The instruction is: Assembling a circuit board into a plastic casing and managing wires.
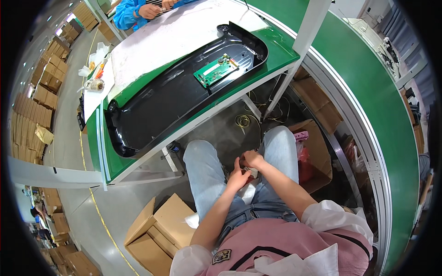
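Observation:
Both my hands are low over my lap, close together between my knees. My left hand (237,177) has its fingers closed around a small pale thing (252,172), which is mostly hidden. Just beyond it, my right hand (252,159) is curled with the fingertips pressed together; whatever is in them is too small to tell. On the green-topped table in front lies a long black plastic housing (161,103), hollow side up. A green circuit board (215,70) rests inside its right half, apart from my hands.
Across the table are a co-worker's hands (149,11) and blue sleeves. An open cardboard box (159,230) stands on the floor at my left, another box (317,161) with pink and red items at my right. A green conveyor (368,92) curves along the right. Yellow cable (246,121) lies under the table.

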`<action>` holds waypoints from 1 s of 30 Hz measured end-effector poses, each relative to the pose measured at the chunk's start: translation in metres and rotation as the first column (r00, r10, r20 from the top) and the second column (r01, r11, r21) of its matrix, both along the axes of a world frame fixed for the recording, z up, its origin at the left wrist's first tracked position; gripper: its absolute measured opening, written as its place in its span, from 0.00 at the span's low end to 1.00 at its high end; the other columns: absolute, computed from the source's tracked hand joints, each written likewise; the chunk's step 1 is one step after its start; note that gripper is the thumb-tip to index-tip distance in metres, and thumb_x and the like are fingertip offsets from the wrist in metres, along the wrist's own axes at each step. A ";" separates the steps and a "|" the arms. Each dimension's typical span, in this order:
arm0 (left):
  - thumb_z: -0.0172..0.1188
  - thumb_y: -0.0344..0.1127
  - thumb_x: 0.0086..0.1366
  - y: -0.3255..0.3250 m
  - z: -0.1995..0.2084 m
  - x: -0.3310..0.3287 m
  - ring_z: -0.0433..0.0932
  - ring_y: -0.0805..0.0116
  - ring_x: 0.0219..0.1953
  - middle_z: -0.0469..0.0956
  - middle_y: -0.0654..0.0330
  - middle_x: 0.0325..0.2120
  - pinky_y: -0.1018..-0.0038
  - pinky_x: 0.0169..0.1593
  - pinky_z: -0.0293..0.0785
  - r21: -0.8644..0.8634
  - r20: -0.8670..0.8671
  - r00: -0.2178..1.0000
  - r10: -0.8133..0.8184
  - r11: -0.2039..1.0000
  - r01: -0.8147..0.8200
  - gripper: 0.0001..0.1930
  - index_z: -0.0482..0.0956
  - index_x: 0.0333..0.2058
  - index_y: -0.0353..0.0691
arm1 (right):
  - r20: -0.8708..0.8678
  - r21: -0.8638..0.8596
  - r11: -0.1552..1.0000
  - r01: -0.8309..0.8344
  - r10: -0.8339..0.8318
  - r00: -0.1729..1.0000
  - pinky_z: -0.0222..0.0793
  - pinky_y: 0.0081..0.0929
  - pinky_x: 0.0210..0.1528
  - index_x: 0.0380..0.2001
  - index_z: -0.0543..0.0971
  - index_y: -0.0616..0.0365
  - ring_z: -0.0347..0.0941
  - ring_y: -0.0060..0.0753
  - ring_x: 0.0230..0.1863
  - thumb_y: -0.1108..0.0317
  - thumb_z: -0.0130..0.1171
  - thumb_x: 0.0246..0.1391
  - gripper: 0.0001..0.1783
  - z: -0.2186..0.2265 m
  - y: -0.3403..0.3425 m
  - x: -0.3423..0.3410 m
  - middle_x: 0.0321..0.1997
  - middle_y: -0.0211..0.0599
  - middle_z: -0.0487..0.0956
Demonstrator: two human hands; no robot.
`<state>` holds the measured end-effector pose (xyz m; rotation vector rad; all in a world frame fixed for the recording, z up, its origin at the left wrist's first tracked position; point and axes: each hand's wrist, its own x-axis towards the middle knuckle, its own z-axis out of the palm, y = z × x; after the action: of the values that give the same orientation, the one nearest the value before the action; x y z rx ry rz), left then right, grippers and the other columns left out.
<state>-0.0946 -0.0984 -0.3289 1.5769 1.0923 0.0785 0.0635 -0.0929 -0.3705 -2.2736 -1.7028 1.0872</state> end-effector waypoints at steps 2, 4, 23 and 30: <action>0.60 0.45 0.60 0.000 -0.001 -0.002 0.81 0.46 0.43 0.81 0.44 0.40 0.59 0.48 0.76 0.017 -0.001 1.000 0.004 1.000 -0.004 0.48 0.39 0.69 0.38 | 0.004 0.014 1.000 -0.002 0.002 1.000 0.77 0.42 0.44 0.38 0.84 0.50 0.80 0.51 0.40 0.58 0.57 0.50 0.15 0.010 0.000 -0.001 0.37 0.46 0.83; 0.61 0.42 0.60 -0.004 0.012 -0.004 0.81 0.51 0.39 0.81 0.47 0.37 0.62 0.45 0.76 0.048 0.055 0.998 0.037 0.998 -0.040 0.47 0.39 0.69 0.37 | -0.004 0.153 0.981 0.120 -0.121 0.993 0.76 0.43 0.44 0.35 0.84 0.52 0.80 0.51 0.39 0.60 0.57 0.48 0.14 0.030 -0.003 0.000 0.36 0.48 0.82; 0.63 0.25 0.56 0.110 0.237 -0.015 0.78 0.58 0.41 0.77 0.50 0.42 0.64 0.48 0.73 0.834 0.517 0.853 -0.070 0.264 -0.484 0.44 0.47 0.67 0.33 | -0.649 0.734 0.455 0.504 0.250 0.719 0.62 0.15 0.35 0.33 0.76 0.61 0.66 0.13 0.31 0.69 0.54 0.61 0.06 0.371 0.101 0.036 0.27 0.23 0.72; 0.63 0.30 0.58 0.176 0.280 -0.038 0.77 0.54 0.45 0.76 0.50 0.43 0.62 0.50 0.72 0.889 0.397 0.907 0.143 0.187 -0.419 0.46 0.44 0.69 0.39 | -0.498 0.812 0.457 0.363 0.217 0.840 0.64 0.17 0.37 0.36 0.77 0.62 0.68 0.16 0.33 0.68 0.57 0.59 0.08 0.322 0.146 0.018 0.31 0.25 0.75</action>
<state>-0.1326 0.0776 -0.0491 2.3224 1.1836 1.4766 0.0817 0.0530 -0.0489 -1.1632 -1.3640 0.4727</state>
